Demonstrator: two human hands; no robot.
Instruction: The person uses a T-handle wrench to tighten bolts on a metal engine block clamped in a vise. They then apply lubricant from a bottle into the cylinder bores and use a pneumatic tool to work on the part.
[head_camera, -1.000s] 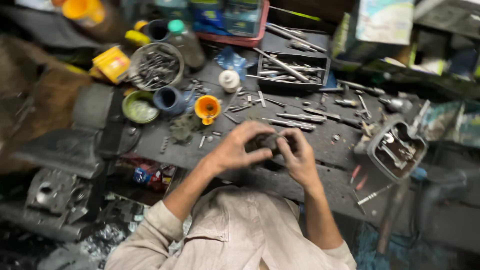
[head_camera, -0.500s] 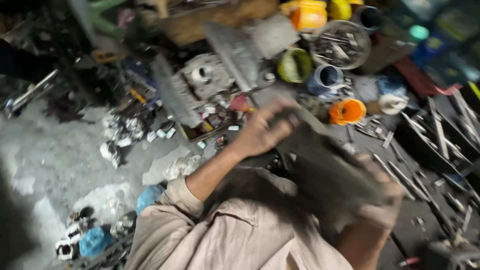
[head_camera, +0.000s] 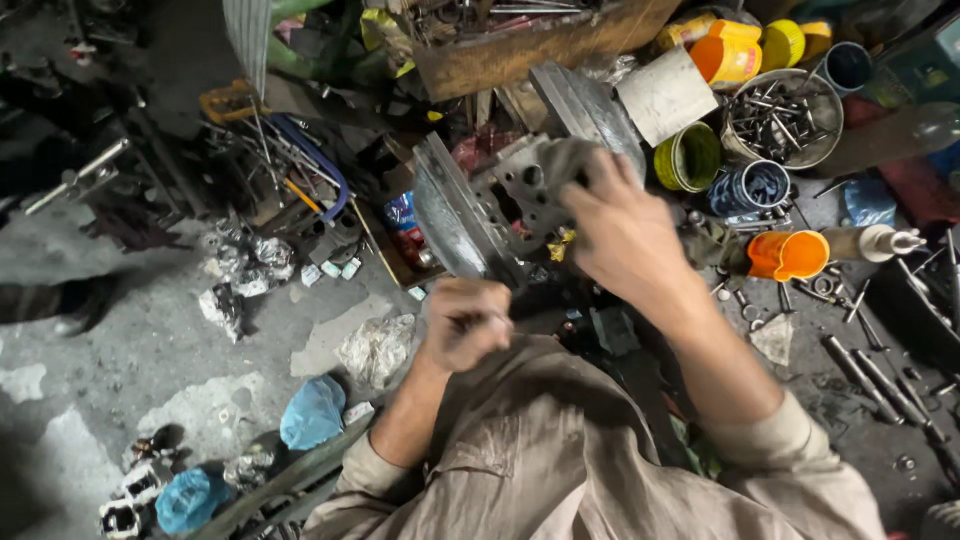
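Over a cluttered workshop desk (head_camera: 880, 400) the view has swung left since a second ago, the right hand (head_camera: 625, 235) now spread on a grey metal casting (head_camera: 520, 190), the left hand (head_camera: 465, 325) below it fisted (contents hidden).

It was a cluttered metal repair workshop: a round steel bowl of bolts (head_camera: 783, 118) and an orange plastic cup (head_camera: 787, 255) sat beyond the right fingers (head_camera: 600, 175), loose grey rods (head_camera: 880, 380) on the greasy dark bench (head_camera: 850, 420).
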